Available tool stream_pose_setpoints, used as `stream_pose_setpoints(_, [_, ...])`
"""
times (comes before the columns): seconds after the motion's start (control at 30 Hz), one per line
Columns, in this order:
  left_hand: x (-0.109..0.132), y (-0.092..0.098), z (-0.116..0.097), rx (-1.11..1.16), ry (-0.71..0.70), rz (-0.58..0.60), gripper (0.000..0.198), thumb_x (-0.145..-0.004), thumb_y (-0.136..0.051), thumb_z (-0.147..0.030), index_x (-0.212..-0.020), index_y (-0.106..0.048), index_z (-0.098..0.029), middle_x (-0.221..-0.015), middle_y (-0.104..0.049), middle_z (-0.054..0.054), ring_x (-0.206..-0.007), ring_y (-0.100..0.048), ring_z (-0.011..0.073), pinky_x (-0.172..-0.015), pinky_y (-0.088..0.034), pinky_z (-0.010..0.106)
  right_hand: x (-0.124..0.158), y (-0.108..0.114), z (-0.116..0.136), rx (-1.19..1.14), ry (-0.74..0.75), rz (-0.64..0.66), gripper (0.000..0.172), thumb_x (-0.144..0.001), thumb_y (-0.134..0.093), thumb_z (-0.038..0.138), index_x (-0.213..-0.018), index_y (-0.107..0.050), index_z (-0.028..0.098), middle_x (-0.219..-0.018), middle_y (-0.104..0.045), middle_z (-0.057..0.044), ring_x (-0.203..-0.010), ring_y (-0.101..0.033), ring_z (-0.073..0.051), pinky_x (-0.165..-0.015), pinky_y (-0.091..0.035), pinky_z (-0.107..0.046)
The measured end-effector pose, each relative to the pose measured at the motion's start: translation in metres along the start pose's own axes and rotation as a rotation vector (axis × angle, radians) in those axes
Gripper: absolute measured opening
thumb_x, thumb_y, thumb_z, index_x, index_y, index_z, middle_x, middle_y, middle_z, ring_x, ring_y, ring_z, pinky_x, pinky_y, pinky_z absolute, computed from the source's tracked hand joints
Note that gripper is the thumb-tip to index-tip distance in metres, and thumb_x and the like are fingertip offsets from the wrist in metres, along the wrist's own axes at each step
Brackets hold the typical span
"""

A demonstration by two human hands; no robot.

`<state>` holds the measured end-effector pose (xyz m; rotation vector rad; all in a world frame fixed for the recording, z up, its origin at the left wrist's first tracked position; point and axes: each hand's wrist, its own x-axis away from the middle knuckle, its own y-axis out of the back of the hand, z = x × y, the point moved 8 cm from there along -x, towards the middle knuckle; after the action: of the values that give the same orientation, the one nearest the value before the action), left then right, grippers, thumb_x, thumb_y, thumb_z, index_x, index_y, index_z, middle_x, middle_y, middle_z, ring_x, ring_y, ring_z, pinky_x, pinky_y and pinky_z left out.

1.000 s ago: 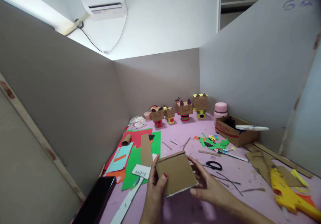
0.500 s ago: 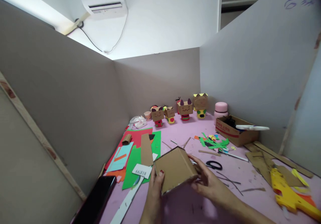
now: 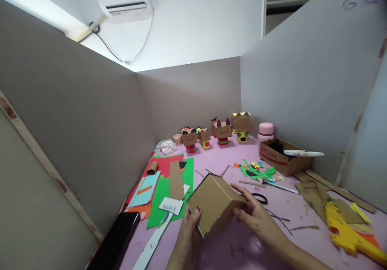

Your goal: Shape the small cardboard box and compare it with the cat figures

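1. Cardboard box (image 3: pixel 203 204) has been rotated since the earlier frame: one broad face was mainly presented then; now a corner is pointed downward and adjoining walls are exposed on the right.
2. By this rotation, better access to the adjoining walls is judged to be given. No tool is being applied.
3. The box is held above the near part of the tabletop (image 3: pixel 222 157), between both hands.
4. Left hand (image 3: pixel 188 229): closed around the left edge of the box, with the thumb pressed on the broad face.
5. Right hand (image 3: pixel 256 218): partly closed; the right-hand corner of the box is gripped between thumb and fingers.
6. Scissors (image 3: pixel 266 200) are placed just beyond the right hand; a yellow glue gun (image 3: pixel 343 231) is laid farther right.
7. Cardboard figures (image 3: pixel 223 130) are stood in a row at the far end.
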<state>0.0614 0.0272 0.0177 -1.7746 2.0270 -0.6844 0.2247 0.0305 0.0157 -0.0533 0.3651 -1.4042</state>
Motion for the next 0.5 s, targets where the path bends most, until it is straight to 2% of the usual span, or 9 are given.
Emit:
stream_pose_setpoints(0.07, [-0.002, 0.005, 0.001, 0.035, -0.033, -0.018, 0.070, -0.075, -0.068, -0.034, -0.136, -0.034, -0.032, -0.126, -0.063, 0.006, -0.125, -0.051, 0.0264, -0.103, -0.039, 0.038, 0.000, -0.002, -0.002, -0.015, 0.000, 0.008, 0.089, -0.073, -0.074, 0.051, -0.139, -0.024, 0.019, -0.125, -0.058, -0.014, -0.106, -0.056, -0.024, -0.086, -0.045, -0.034])
stream_pose_setpoints(0.17, [-0.006, 0.010, 0.000, -0.038, -0.105, 0.016, 0.065, -0.071, -0.073, -0.031, -0.126, -0.039, -0.029, -0.119, -0.065, 0.009, -0.117, -0.057, 0.0289, -0.099, -0.042, 0.041, 0.001, -0.008, -0.003, -0.053, 0.012, 0.039, 0.113, -0.066, -0.078, 0.056, -0.144, -0.006, 0.019, -0.134, -0.049, -0.018, -0.120, -0.049, -0.027, -0.091, -0.044, -0.037])
stream_pose_setpoints(0.23, [-0.007, 0.011, 0.002, -0.065, -0.108, 0.034, 0.064, -0.071, -0.074, -0.031, -0.124, -0.039, -0.028, -0.118, -0.065, 0.010, -0.114, -0.059, 0.0299, -0.096, -0.044, 0.043, 0.002, -0.011, -0.003, -0.069, 0.017, 0.056, 0.115, -0.066, -0.077, 0.056, -0.144, 0.001, 0.021, -0.137, -0.045, -0.019, -0.123, -0.047, -0.028, -0.092, -0.043, -0.039])
stream_pose_setpoints(0.37, [-0.005, 0.007, 0.001, -0.036, -0.099, 0.029, 0.065, -0.069, -0.075, -0.029, -0.125, -0.041, -0.028, -0.118, -0.065, 0.011, -0.112, -0.060, 0.0312, -0.094, -0.045, 0.044, 0.003, -0.013, -0.002, -0.062, 0.010, 0.077, 0.114, -0.067, -0.079, 0.052, -0.144, 0.000, 0.024, -0.138, -0.043, -0.020, -0.123, -0.046, -0.029, -0.091, -0.043, -0.040])
stream_pose_setpoints(0.5, [-0.003, 0.007, -0.002, 0.049, -0.090, -0.028, 0.065, -0.070, -0.075, -0.026, -0.126, -0.043, -0.030, -0.115, -0.069, 0.007, -0.109, -0.063, 0.0269, -0.094, -0.046, 0.039, 0.003, -0.013, 0.000, -0.025, 0.002, 0.081, 0.114, -0.066, -0.078, 0.057, -0.144, -0.003, 0.020, -0.131, -0.048, -0.019, -0.120, -0.047, -0.028, -0.090, -0.042, -0.038])
